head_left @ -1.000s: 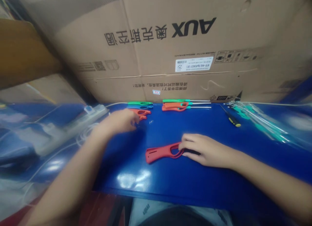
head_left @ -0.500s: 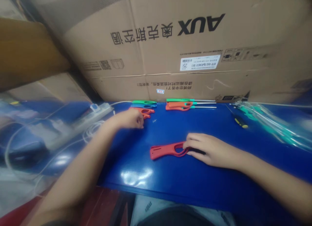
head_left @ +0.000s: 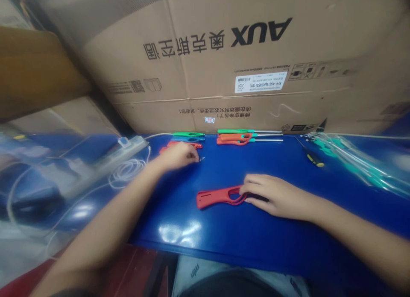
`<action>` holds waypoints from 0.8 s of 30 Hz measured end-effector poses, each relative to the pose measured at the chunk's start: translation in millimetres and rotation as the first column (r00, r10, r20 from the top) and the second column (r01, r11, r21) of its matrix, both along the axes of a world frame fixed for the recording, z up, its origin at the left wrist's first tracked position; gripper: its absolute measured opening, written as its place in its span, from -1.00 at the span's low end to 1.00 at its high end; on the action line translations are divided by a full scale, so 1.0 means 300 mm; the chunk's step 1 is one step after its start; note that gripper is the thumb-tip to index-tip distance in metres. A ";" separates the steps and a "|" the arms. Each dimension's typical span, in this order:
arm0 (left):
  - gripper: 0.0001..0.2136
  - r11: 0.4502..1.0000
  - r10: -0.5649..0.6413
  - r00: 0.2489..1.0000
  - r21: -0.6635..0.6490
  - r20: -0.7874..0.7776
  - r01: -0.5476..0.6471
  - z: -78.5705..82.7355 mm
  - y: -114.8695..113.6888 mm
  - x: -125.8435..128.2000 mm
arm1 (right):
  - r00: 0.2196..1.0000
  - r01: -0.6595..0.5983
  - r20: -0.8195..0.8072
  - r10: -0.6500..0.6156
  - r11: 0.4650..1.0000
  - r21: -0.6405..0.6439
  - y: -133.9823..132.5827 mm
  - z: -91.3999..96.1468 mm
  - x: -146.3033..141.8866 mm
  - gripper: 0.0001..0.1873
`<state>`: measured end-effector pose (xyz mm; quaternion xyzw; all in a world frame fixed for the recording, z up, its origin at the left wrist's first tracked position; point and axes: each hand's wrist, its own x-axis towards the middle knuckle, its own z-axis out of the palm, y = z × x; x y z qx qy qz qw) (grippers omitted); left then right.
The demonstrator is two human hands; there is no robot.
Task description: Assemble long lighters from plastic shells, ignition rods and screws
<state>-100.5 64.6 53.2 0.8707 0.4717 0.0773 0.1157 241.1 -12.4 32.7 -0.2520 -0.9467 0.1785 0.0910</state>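
A red plastic lighter shell (head_left: 214,197) lies flat on the blue table (head_left: 224,237). My right hand (head_left: 275,196) rests on its rear end, fingers laid over the grip and holding it down. My left hand (head_left: 179,155) reaches to the far left of the table, its fingertips pinched together at a tiny pale metal piece (head_left: 201,159). Just behind that hand lies another red shell (head_left: 192,145), partly hidden by it.
Green and blue shells (head_left: 188,136) and finished lighters with metal tubes (head_left: 246,137) lie along a big cardboard box (head_left: 224,74). A yellow-handled screwdriver (head_left: 312,158) and bagged green parts (head_left: 352,162) lie right. A power strip (head_left: 128,145) and coiled cable (head_left: 126,171) lie left.
My left hand has slid right along the table and closed its fingertips at the tiny metal piece. The right hand and the red shell have stayed put.
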 end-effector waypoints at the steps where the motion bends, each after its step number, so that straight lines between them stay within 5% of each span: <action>1: -0.88 1.000 -0.011 1.000 0.023 0.010 0.011 -0.009 0.006 0.001 | 1.000 -0.001 0.000 0.001 1.000 0.001 0.000 0.000 0.000 -0.81; 15: -0.89 0.977 -0.118 0.986 0.188 0.117 0.095 -0.077 0.024 0.019 | 1.000 -0.003 0.017 0.003 1.000 0.026 0.000 0.007 0.003 -0.83; 24: -0.88 0.969 -0.085 0.991 0.241 0.101 0.058 -0.026 0.011 0.000 | 1.000 -0.010 0.030 0.009 0.999 0.043 0.002 0.007 0.008 -0.82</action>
